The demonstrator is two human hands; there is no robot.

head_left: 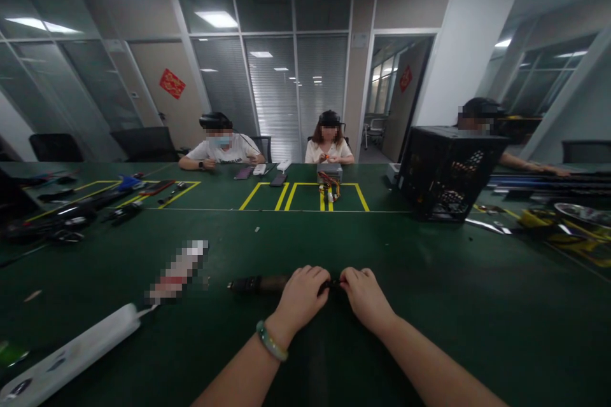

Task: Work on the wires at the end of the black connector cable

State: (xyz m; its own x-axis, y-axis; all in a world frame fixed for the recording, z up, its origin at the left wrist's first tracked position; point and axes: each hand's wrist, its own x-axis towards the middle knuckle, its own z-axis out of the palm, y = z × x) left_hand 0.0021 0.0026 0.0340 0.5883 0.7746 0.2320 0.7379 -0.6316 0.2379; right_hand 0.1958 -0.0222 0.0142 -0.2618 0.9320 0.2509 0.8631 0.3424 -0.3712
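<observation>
A dark tube-shaped thing (272, 284) lies crosswise on the green table, with black collars and a small metal tip at its left end; I cannot make out its exact kind. My left hand (304, 296) is closed round its right part, and a jade-coloured bangle circles that wrist. Close by, my right hand (365, 299) pinches the short black end that sticks out past the left hand. The fingertips of both hands nearly meet there, and the fingers hide most of this end.
A white power strip (71, 356) lies at the near left, beside a blurred-out item (179, 270). A black computer case (449, 172) stands at the right, and a power supply with cables (329, 173) sits ahead. Three people sit across the green table (429, 305).
</observation>
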